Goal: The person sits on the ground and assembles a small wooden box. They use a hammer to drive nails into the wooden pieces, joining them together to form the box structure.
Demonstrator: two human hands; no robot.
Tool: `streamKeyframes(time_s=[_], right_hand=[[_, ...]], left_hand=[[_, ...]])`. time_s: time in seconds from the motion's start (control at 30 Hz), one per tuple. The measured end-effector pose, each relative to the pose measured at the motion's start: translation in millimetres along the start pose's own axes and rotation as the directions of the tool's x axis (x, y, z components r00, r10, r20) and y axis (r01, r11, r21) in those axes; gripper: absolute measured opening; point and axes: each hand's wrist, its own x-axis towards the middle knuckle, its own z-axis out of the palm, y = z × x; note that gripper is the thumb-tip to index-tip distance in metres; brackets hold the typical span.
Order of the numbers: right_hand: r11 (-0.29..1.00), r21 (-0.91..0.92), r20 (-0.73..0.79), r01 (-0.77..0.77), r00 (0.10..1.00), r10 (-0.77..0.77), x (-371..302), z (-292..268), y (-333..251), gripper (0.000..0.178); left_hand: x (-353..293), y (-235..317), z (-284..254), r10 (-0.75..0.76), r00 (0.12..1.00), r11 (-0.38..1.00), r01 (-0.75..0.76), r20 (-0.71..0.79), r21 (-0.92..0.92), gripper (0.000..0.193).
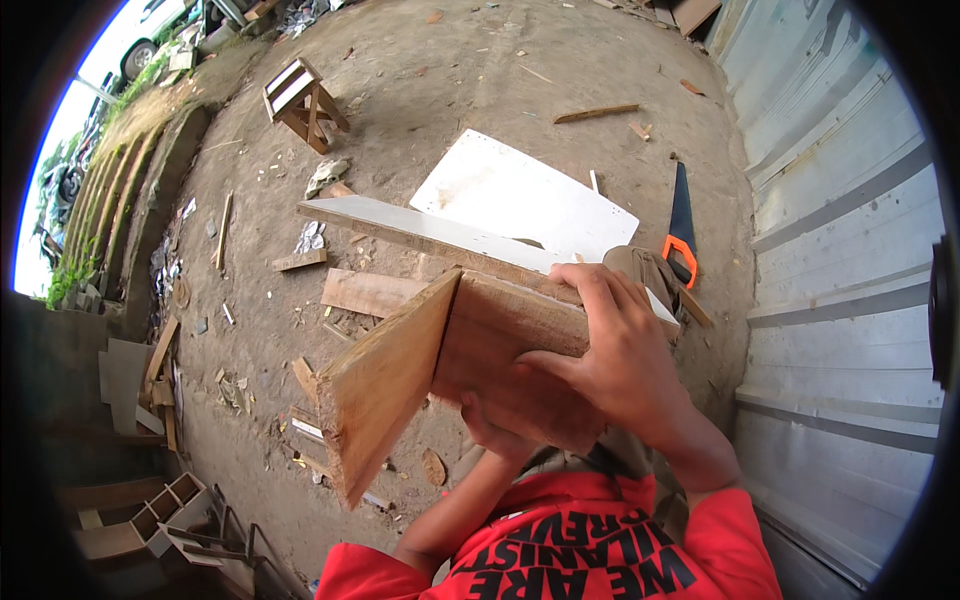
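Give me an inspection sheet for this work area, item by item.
Surface: bare dirt ground.
Job's things: two joined wooden boards meeting at an angle, held up.
Clutter: wood offcuts, white panel, orange-handled handsaw, small wooden stool.
Hands: right hand grips the boards from above; left hand supports below.
Cables: nothing seen.
Surroundings: corrugated metal wall, wooden box.

Joined boards point(440, 370) between both hands, handsaw point(681, 232) behind-right, stool point(303, 102) far behind-left.
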Motion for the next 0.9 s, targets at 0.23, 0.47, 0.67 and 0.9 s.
streamKeyframes(time_s=[0.23, 0.47, 0.67, 0.9], right_hand=[[0.997, -0.051, -0.019, 0.061, 0.998, -0.062, 1.2, 3.1, -0.5, 0.066], [0.995, -0.028, 0.067, 0.097, 0.993, -0.095, 14.1, -10.8, 3.6, 0.051], [0.991, 0.009, 0.123, 0.136, 0.983, -0.136, 24.4, -14.1, 11.9, 0.046], [0.994, 0.03, 0.133, 0.108, 0.985, -0.111, 28.3, -12.6, 13.0, 0.048]], left_hand=[[16.3, -15.7, 17.9, 0.348, 0.932, 0.728, -0.203, -0.098, 0.655, 0.08], [18.0, -6.5, 8.3, 0.21, 0.977, 0.907, -0.178, -0.044, 0.382, 0.081], [14.3, 18.9, -45.3, 0.114, 0.993, 0.966, -0.119, 0.034, 0.23, 0.077], [13.5, -6.3, 19.9, 0.247, 0.896, 0.83, 0.001, -0.369, 0.558, 0.09]])
